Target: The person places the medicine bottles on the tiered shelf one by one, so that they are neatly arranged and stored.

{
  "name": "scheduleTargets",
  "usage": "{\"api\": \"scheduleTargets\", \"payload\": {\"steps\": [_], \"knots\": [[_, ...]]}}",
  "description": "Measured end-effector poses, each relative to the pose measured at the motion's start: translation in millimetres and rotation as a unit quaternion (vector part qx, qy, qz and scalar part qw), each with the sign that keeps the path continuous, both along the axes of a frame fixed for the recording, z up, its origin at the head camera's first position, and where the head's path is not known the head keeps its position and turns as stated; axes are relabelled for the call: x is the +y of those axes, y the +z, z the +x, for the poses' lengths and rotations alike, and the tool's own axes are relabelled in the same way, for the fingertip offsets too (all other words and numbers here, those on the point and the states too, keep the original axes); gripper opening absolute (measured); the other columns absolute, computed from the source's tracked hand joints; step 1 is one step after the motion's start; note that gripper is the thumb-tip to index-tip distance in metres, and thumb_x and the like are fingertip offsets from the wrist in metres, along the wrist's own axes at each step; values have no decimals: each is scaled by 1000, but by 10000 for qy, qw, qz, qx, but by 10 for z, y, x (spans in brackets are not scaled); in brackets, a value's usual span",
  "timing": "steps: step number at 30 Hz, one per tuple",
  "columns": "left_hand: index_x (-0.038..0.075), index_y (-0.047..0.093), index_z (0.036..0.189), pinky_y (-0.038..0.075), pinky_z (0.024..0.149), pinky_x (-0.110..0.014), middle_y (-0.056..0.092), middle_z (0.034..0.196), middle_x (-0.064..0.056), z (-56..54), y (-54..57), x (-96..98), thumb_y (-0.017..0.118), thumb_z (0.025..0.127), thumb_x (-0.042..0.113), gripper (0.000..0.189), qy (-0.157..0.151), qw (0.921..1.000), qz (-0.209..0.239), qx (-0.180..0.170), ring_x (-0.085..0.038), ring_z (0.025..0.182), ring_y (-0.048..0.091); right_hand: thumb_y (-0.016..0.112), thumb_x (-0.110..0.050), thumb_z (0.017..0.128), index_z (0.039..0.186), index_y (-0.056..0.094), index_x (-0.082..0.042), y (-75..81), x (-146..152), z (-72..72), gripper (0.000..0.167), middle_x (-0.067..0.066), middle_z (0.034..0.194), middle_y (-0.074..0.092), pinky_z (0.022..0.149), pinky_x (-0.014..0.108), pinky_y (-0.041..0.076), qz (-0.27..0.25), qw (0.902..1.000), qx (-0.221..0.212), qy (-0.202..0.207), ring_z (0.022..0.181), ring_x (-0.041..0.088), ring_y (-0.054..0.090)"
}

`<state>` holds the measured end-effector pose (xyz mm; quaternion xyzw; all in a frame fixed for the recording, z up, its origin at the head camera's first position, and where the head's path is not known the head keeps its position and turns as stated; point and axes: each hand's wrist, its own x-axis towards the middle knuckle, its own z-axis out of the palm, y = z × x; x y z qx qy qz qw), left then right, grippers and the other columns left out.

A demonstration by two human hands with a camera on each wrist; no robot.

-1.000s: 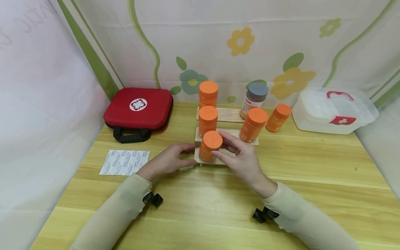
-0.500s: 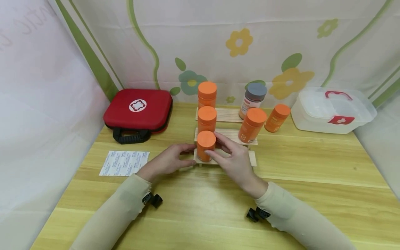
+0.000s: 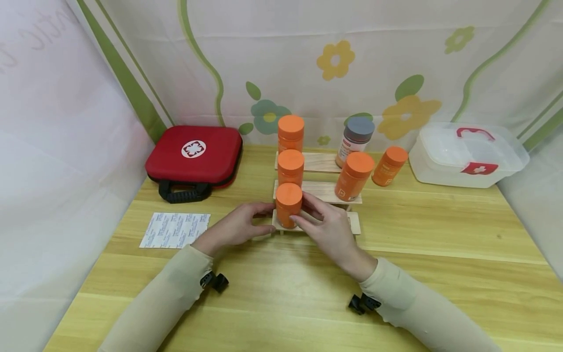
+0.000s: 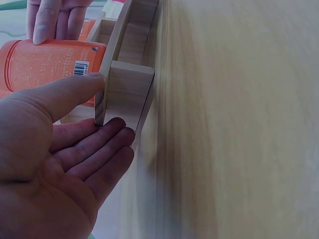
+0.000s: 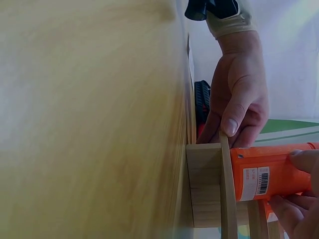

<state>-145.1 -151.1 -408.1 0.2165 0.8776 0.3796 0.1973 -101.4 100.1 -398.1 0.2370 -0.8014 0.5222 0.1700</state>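
Note:
My right hand (image 3: 333,227) holds an orange pill bottle (image 3: 288,208) between thumb and fingers. It stands upright at the left end of the lowest step of a three-tier wooden rack (image 3: 355,223); a barcode label on the bottle (image 4: 55,64) faces the left wrist camera. My left hand (image 3: 237,225) grips the left end of that step, thumb (image 4: 75,94) on its upper face and fingers by the supporting leg. Two more orange bottles, a middle-tier bottle (image 3: 291,166) and a top-tier bottle (image 3: 291,132), stand in line behind.
On the rack's right side are an orange bottle (image 3: 354,177) and a grey-capped bottle (image 3: 355,139). Another orange bottle (image 3: 389,166) stands on the table beside a clear lidded box (image 3: 466,159). At left lie a red first-aid case (image 3: 171,151) and a printed white packet (image 3: 175,230).
My right hand has shifted the orange bottle slightly left along the lowest step, to its left end. The left hand has stayed at the rack's edge.

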Motion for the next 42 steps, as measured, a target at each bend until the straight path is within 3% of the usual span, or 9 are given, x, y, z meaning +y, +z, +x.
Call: {"api": "scheduleTargets", "payload": {"steps": [16,24,32,35,42], "knots": [[10,55,158,43,127,-53,62,157,-8,-16,31,53,80,100,27,66,31,9998,-79,-155,-28,147,57,89,4,84,139,66,10,-38,92,11,60,26,134,73,95,33,64,74,9999,-40,55,118,38,76],[9,55,158,43,127,-53,63,156,-8,-11,51,53,80,100,28,66,4,9999,-100,-120,-29,146,57,88,7,84,139,66,10,12,228,43,59,26,137,71,95,45,63,-150,9996,-190,143,120,40,75],[10,55,158,42,127,-53,62,156,-7,-13,45,49,80,100,29,66,26,9999,-92,-114,-29,147,56,88,8,84,141,67,6,116,432,116,60,22,139,72,102,27,59,92,9998,144,97,123,39,74],[10,55,159,42,127,-54,62,157,-7,-8,48,45,79,100,29,66,39,9999,-81,-136,-29,147,56,87,10,83,140,68,4,171,515,161,60,20,139,73,104,22,57,97,9996,243,79,124,34,74],[8,55,158,42,126,-55,62,157,-10,6,53,20,79,101,30,66,73,9998,-87,-148,-31,148,56,84,20,79,140,68,4,279,738,249,65,23,138,72,104,23,58,-47,9973,688,239,130,10,71]]}}
